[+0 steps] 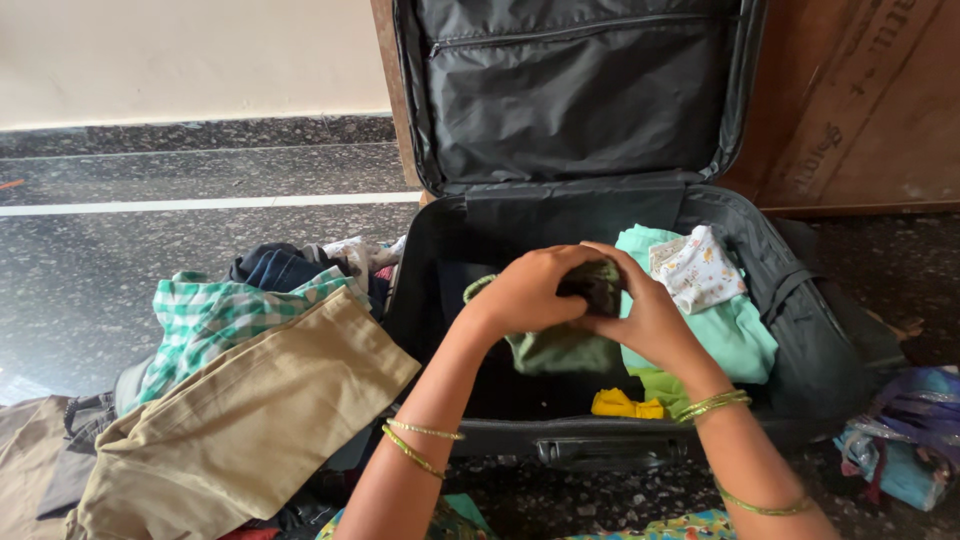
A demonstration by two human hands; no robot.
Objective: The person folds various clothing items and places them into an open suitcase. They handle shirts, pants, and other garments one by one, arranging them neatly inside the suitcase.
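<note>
To the left of your grip, a khaki garment [240, 420] and a green checked shirt [215, 320] lie on the floor. Your left hand [525, 290] and right hand [645, 315] are both closed around a dark olive cloth [590, 285], over the open suitcase [800, 330]. It looks soft and light; I think it is best to hold its folded edges. To the right lies a mint green garment [735, 335].

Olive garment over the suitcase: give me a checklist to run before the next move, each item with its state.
1. Both hands grip the olive garment: left hand, right hand: ok.
2. Garment held above the open suitcase: ok.
3. Lid stands open: ok.
4. Free floor space left of the mint stack: ok.
5. Garment fully folded: cannot tell, fingers hide it.
</note>
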